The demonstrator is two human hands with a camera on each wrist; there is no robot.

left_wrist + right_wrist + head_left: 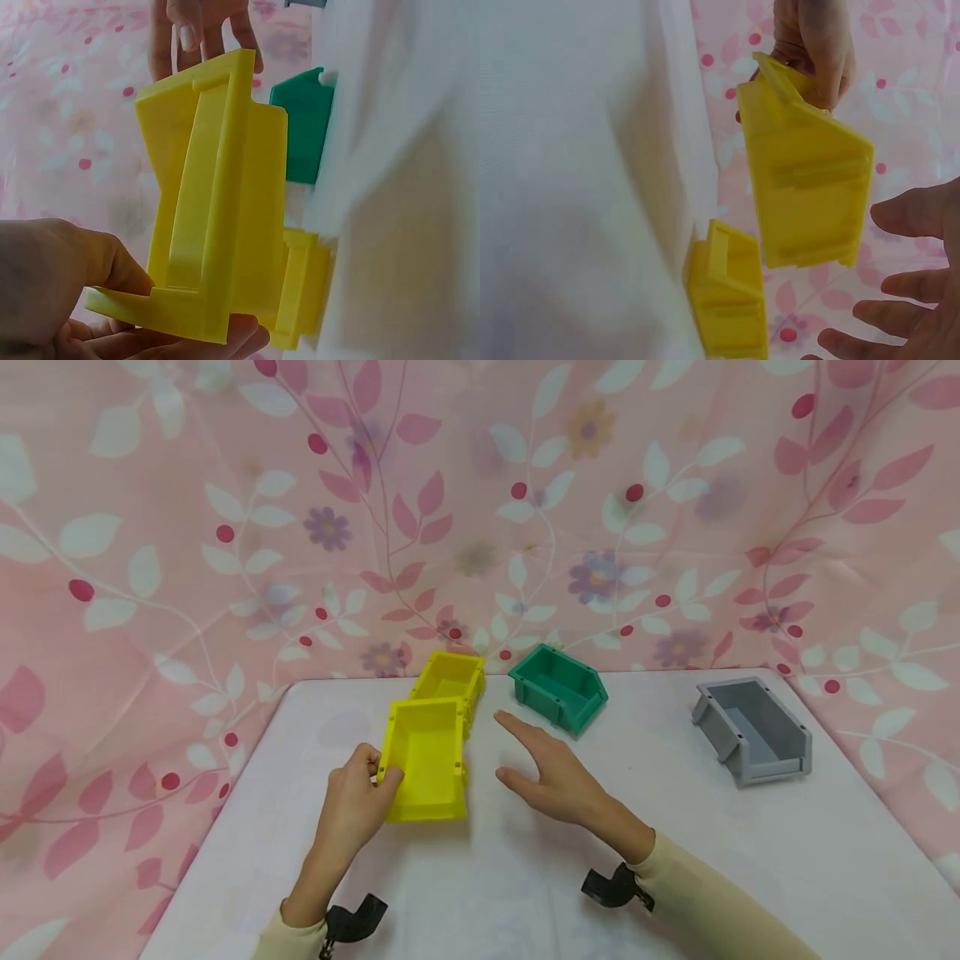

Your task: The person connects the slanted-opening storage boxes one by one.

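Note:
A yellow plastic bin (426, 760) is raised above the table, its open top toward the head camera. My left hand (354, 797) pinches its left wall, thumb inside and fingers outside. Behind it a second yellow bin (450, 672) stands on the table, partly covered by the raised one in the head view. To the right my right hand (555, 777) hovers with fingers spread, holding nothing. In the right wrist view its fingers (911, 285) are apart from the raised bin (810, 195). Nearest ahead of that hand is a green bin (558, 689) on the table.
A grey bin (753, 731) sits at the right side of the white table (645, 860). Behind the table's back edge hangs a pink floral cloth (480, 510). Each wrist wears a black camera mount (615, 887).

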